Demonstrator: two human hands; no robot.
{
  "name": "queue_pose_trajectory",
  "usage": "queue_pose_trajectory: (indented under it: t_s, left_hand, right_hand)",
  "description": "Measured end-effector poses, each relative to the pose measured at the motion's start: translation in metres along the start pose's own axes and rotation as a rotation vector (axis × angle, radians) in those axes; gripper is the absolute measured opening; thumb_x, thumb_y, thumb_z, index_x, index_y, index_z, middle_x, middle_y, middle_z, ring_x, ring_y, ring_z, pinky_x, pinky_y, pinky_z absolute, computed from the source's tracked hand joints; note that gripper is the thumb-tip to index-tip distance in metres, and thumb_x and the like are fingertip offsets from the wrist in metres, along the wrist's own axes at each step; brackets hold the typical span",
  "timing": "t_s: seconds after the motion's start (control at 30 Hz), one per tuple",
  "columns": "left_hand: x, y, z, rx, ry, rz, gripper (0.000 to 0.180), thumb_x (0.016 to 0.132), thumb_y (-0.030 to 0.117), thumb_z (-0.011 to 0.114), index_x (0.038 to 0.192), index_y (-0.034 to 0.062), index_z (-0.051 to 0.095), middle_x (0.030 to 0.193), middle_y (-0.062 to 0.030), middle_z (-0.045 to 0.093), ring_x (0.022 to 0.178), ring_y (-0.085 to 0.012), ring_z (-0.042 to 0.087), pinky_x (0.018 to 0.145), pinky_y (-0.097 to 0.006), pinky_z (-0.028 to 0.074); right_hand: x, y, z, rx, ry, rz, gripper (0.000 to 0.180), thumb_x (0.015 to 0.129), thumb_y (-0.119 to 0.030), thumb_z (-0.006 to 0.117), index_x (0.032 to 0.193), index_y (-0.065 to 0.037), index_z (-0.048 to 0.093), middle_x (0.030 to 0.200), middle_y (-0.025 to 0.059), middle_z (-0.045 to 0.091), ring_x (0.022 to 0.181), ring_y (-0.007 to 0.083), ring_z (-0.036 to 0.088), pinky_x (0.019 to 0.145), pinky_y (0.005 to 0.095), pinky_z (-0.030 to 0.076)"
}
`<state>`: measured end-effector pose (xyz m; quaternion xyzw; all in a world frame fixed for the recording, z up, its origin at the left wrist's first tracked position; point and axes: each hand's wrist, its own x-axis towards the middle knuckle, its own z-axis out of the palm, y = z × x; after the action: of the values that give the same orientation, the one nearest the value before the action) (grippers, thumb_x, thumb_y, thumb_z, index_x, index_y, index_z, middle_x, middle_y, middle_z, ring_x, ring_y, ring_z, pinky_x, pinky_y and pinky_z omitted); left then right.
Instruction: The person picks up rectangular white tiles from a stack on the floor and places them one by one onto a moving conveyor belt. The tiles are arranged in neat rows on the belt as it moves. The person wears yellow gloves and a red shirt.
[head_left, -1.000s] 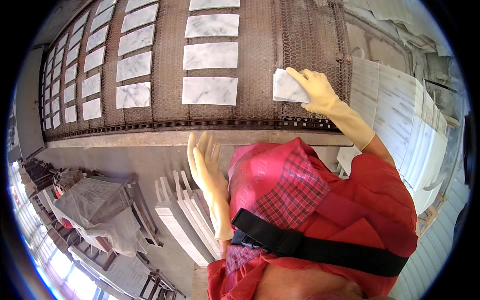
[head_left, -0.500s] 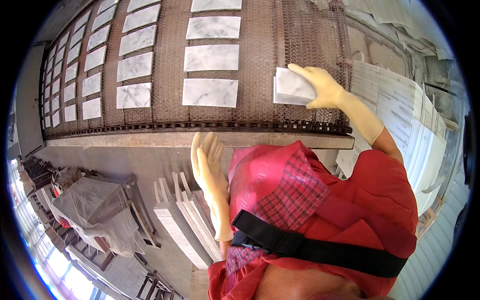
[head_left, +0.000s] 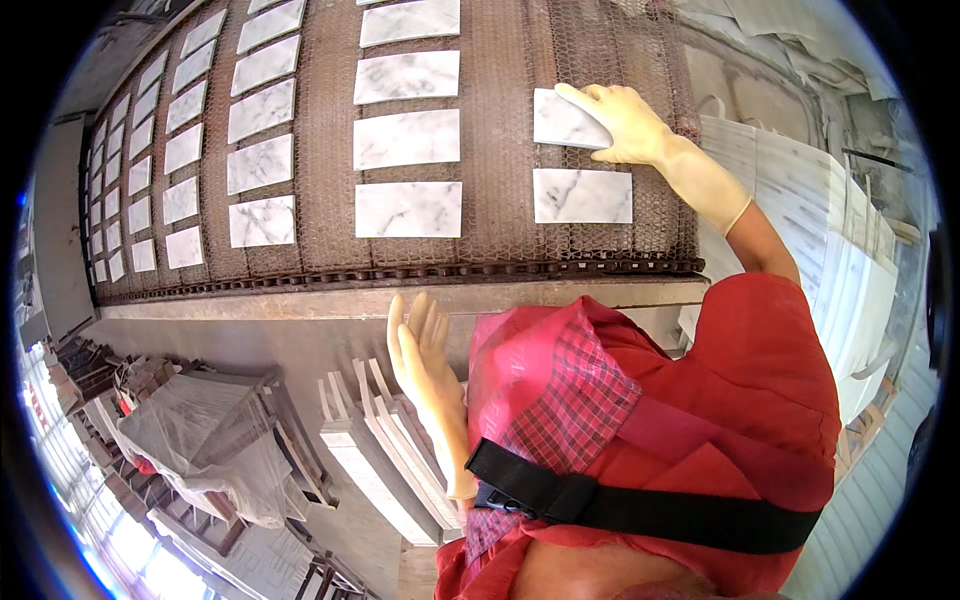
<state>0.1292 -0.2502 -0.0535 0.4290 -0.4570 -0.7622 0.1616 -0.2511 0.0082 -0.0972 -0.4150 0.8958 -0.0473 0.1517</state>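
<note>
Marble tile point(head_left: 566, 120) lies flat on the mesh conveyor belt point(head_left: 500, 130), the gloved right hand point(head_left: 628, 122) pressing on its far end, fingers spread over it. The gloved left hand point(head_left: 425, 365) hangs open, holding nothing, just beside the upright tile stack point(head_left: 375, 460).

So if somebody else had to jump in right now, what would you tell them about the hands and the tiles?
Right hand: gloved, lying flat on a white marble tile at the right side of the mesh belt; the grip cannot be judged.
Left hand: gloved, open, holding nothing, by the belt's metal edge above a rack of upright slabs.
Done: rows of tiles lie flat on the belt, one just below the right hand.
Left: the right column has only those two tiles; a stack of tiles waits at the right.
</note>
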Motion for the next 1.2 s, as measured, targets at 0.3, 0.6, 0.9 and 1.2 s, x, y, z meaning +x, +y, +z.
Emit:
queue_pose_trajectory:
  t_s: [0.3,0.6,0.9,1.2]
  left_hand:
    - [-0.004,-0.007,0.001,-0.010,0.006,-0.013,0.061,0.119,0.038,0.050,0.167,0.0020,0.040,0.160,-0.0351,0.051,0.151,-0.0479,0.050,0.127,-0.059,0.041]
    - [-0.008,-0.009,0.007,0.007,0.017,-0.030,0.063,0.118,0.039,0.052,0.167,0.0022,0.040,0.161,-0.0352,0.050,0.152,-0.0478,0.049,0.127,-0.059,0.040]
    - [-0.009,-0.010,0.008,0.025,0.047,-0.035,0.062,0.118,0.039,0.053,0.166,0.0023,0.041,0.160,-0.0355,0.051,0.151,-0.0481,0.051,0.127,-0.059,0.041]
    - [-0.004,-0.014,0.015,0.013,0.016,-0.039,0.062,0.118,0.038,0.053,0.167,0.0016,0.041,0.159,-0.0363,0.052,0.149,-0.0473,0.053,0.126,-0.058,0.043]
  right_hand:
    - [0.003,0.021,-0.009,0.132,0.059,-0.105,0.120,0.069,-0.016,0.097,0.172,-0.019,0.036,0.132,0.0210,0.069,0.120,0.0418,0.067,0.111,0.0497,0.054]
    - [0.061,0.067,-0.021,-0.062,0.202,-0.030,0.117,0.072,-0.019,0.098,0.171,-0.021,0.037,0.136,0.0177,0.068,0.119,0.0398,0.068,0.110,0.0500,0.054]
    - [0.063,0.057,-0.012,-0.240,0.170,-0.112,0.116,0.075,-0.024,0.098,0.172,-0.022,0.035,0.151,0.0223,0.062,0.127,0.0384,0.068,0.111,0.0495,0.054]
    - [0.061,0.046,-0.013,-0.221,0.107,-0.150,0.121,0.074,-0.028,0.098,0.175,-0.024,0.030,0.155,0.0214,0.060,0.130,0.0371,0.067,0.112,0.0486,0.053]
